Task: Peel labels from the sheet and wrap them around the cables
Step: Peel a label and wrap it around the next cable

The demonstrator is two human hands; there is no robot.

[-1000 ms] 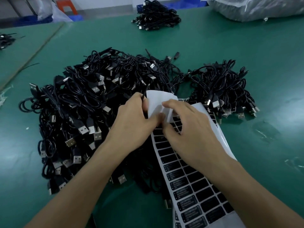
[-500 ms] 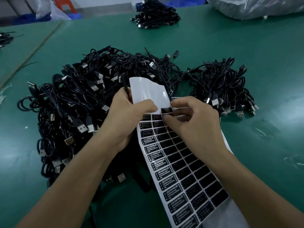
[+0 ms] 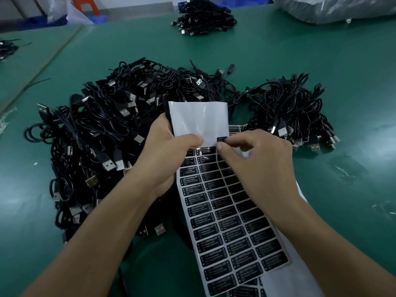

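Label sheet (image 3: 225,211): lies at frame centre and runs toward 5 o'clock, with rows of black labels on its lower part and its upper part bare white and lifted. One label (image 3: 221,139) sits at the boundary, pinched between the thumb and forefinger of the right hand (image 3: 257,166); the other fingers are curled. Left hand (image 3: 169,155): grips the bare part, thumb pressed across its face. Main cable pile (image 3: 102,133): 9 to 12 o'clock of the sheet, partly under it. Smaller pile (image 3: 295,112): 2 o'clock. Third pile (image 3: 203,18): 12 o'clock, far across the green table (image 3: 321,61).
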